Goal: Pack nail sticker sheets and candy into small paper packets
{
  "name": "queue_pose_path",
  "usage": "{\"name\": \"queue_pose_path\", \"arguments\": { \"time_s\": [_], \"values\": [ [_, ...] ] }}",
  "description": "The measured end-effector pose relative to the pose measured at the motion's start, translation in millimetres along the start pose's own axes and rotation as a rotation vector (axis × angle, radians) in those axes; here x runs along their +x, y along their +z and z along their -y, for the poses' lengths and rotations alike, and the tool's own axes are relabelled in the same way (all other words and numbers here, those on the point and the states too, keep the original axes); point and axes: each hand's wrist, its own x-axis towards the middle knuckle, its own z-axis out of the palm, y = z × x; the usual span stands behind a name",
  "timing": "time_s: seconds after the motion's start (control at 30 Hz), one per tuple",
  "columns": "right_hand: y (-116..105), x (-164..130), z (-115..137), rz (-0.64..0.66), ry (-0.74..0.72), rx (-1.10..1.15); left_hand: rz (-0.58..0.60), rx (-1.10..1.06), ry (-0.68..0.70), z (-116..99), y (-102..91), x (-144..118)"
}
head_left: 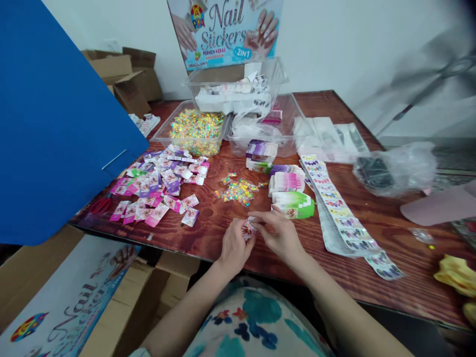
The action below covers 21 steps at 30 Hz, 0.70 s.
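Near the table's front edge, my left hand (235, 245) is closed around a small printed box (248, 230), pink and white with a picture of nails on it. My right hand (281, 233) meets it from the right, fingers pinched at the top of the box; whether something small is between those fingertips is hidden. Just beyond lies a loose pile of small colourful wrapped candies (240, 191). To the right are stacks of flat green boxes (293, 205), pink boxes (286, 183) and purple boxes (261, 149). Many small boxes (169, 179) lie heaped to the left.
Clear tubs at the back hold candies (195, 130), plastic bags (256, 131) and sticker sheets (234, 96). Long sticker strips (338, 206) lie on the right, near a pink cup (439, 206). A blue panel (55, 129) stands at left; an open carton (74, 297) sits below.
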Motion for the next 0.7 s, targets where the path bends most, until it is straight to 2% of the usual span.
{"name": "queue_pose_path", "arguments": {
  "time_s": [0.13,0.23,0.3,0.4,0.47,0.5,0.6,0.7],
  "values": [
    [1,-5,6,0.039,-0.125,-0.151,0.001,-0.044,-0.043,3,0.8,-3],
    [3,-10,10,0.048,-0.16,-0.171,0.073,-0.184,-0.201,1,-4.1,-1],
    [6,-13,9,-0.001,-0.136,-0.093,0.133,-0.321,-0.277,-1,-8.0,1],
    [10,-16,2,-0.185,0.038,0.109,0.172,-0.473,-0.301,-5,-10.2,0],
    [13,-17,-3,-0.321,0.204,0.273,0.138,-0.52,-0.33,-7,-8.8,-2],
    [14,-17,-4,-0.346,0.279,0.372,0.118,-0.54,-0.346,-7,-7.7,-3],
    [16,-17,-3,-0.236,0.44,0.669,0.1,-0.624,-0.366,-7,-5.3,-7],
    [15,-15,4,-0.133,0.519,0.818,0.107,-0.714,-0.361,-8,-5.7,-8]
  ]
}}
